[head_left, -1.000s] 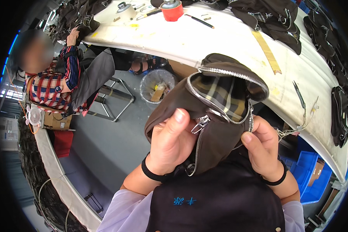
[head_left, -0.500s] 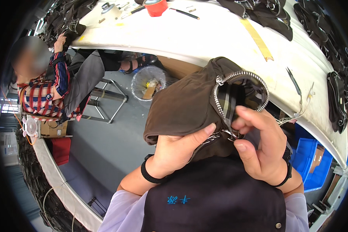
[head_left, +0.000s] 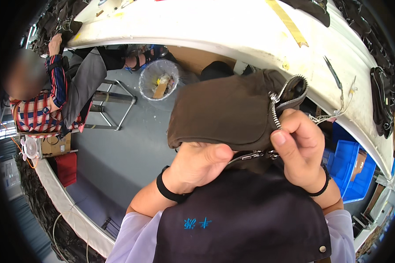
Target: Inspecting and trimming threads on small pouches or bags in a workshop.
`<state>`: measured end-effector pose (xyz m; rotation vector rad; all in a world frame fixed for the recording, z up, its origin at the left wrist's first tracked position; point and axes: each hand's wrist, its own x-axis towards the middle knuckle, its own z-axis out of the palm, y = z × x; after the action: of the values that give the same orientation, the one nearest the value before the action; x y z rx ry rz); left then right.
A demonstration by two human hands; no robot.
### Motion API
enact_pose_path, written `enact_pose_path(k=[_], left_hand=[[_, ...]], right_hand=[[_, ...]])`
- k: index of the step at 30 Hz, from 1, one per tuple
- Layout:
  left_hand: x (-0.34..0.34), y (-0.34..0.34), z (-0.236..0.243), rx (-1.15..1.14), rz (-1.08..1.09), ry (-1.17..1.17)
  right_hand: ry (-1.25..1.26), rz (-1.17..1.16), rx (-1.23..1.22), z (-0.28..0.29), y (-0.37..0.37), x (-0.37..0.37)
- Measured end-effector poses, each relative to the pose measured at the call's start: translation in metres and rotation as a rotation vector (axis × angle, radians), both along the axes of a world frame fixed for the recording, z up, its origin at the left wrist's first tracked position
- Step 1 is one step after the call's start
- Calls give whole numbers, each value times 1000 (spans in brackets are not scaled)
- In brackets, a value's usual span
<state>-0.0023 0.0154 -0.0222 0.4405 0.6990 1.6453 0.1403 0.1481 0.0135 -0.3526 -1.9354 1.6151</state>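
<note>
A dark brown fabric bag (head_left: 224, 111) hangs before me, its body pointing left and its opening at the right. Silver zipper teeth (head_left: 275, 115) run along the curved edge of that opening, with a slider near the upper corner. My left hand (head_left: 197, 168) supports the bag from below, thumb along the lower edge and most fingers hidden under the fabric. My right hand (head_left: 300, 151) pinches the zippered edge between thumb and index finger. A second zipper (head_left: 250, 155) shows under the bag, between my hands.
A white-topped table (head_left: 232, 30) curves across the far side, bearing a yellow strip (head_left: 289, 24), tweezers (head_left: 333, 74) and dark bags (head_left: 381, 101). A lined waste bin (head_left: 159, 81) stands on the floor. A seated person (head_left: 44, 105) is at the left. Blue bins (head_left: 349, 171) sit at the right.
The bag has turned and flattened, so its opening looks narrower and less of the inside shows. My right thumb and finger have moved up onto the zippered edge. The whole view has shifted slightly.
</note>
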Motion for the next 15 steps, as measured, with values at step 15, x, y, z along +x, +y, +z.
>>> enact_pose_path(k=[15], left_hand=[[-14, -21, 0, -26, 119, -63]], right_hand=[[62, -9, 78, -4, 2, 8]])
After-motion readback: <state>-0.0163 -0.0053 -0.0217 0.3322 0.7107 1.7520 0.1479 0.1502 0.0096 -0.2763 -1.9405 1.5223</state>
